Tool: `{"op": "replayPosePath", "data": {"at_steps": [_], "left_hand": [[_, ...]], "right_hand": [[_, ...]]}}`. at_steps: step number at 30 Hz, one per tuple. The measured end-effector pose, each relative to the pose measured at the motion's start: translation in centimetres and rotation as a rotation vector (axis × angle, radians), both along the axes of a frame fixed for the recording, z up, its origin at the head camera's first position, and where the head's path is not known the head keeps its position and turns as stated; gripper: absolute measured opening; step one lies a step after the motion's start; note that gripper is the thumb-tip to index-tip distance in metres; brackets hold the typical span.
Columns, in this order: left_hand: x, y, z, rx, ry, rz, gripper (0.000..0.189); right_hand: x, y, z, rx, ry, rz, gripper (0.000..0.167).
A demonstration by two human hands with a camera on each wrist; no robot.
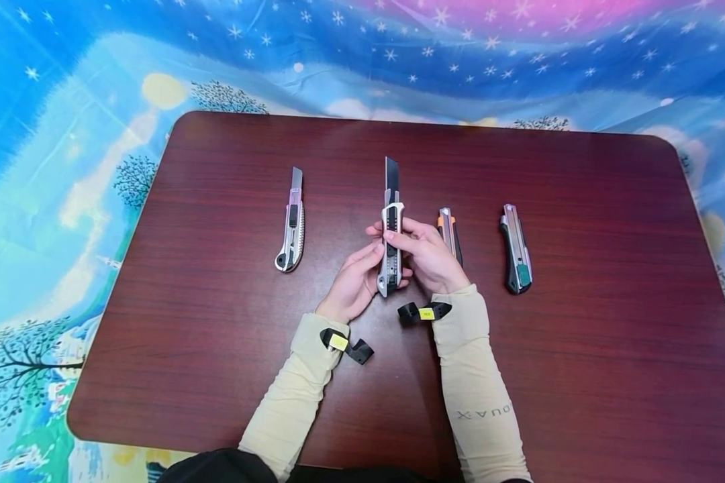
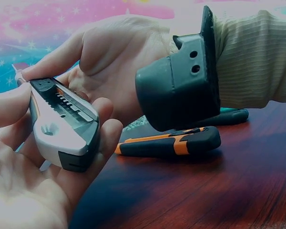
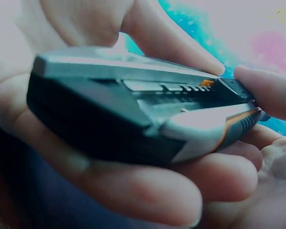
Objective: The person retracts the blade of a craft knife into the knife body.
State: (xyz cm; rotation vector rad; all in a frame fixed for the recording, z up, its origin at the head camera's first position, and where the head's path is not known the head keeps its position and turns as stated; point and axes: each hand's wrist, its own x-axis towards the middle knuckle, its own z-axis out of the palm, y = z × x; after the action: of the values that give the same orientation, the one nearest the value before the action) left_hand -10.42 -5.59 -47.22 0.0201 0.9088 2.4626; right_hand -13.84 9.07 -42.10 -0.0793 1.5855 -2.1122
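Note:
A silver-and-black snap-off utility knife [image 1: 391, 218] is held above the table, its dark blade [image 1: 391, 176] extended and pointing away from me. My left hand [image 1: 350, 285] grips the rear of its handle, with fingers curled beneath it, as the left wrist view shows. From the other side my right hand [image 1: 433, 258] pinches the handle, thumb on the black slider [image 3: 233, 89] and fingers behind. The right wrist view shows the knife's black end and toothed slot close up. Orange trim shows along the grip.
Another silver utility knife [image 1: 291, 225] lies on the left of the brown table [image 1: 610, 268], blade out. Right of the hands are an orange-and-black knife [image 1: 447, 225], partly hidden by the right hand, and a green-and-black knife [image 1: 516, 251]. A patterned cloth [image 1: 338, 54] hangs behind.

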Motion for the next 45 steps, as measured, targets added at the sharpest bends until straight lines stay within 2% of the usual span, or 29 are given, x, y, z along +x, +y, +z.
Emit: {"op": "replayPosePath", "data": {"at_steps": [7, 15, 23, 30, 38, 45], "left_hand": [[-0.05, 0.00, -0.07, 0.023, -0.008, 0.007, 0.054], [-0.04, -0.01, 0.04, 0.016, 0.008, 0.005, 0.061], [-0.02, -0.01, 0.08, 0.021, 0.002, 0.013, 0.056], [-0.05, -0.02, 0.02, 0.023, -0.009, 0.016, 0.054], [-0.10, -0.06, 0.09, 0.006, 0.012, 0.004, 0.058], [-0.06, -0.08, 0.15, 0.004, 0.008, 0.006, 0.057]], "right_hand": [[-0.02, -0.11, 0.04, 0.004, -0.002, 0.005, 0.036], [0.12, -0.04, 0.19, -0.025, 0.012, 0.016, 0.038], [0.14, 0.01, -0.03, -0.029, 0.014, 0.015, 0.038], [0.01, 0.00, -0.11, -0.033, 0.015, 0.021, 0.045], [-0.03, 0.14, -0.06, -0.037, 0.009, 0.018, 0.038], [0.06, 0.22, 0.07, -0.050, 0.016, 0.032, 0.041]]}}
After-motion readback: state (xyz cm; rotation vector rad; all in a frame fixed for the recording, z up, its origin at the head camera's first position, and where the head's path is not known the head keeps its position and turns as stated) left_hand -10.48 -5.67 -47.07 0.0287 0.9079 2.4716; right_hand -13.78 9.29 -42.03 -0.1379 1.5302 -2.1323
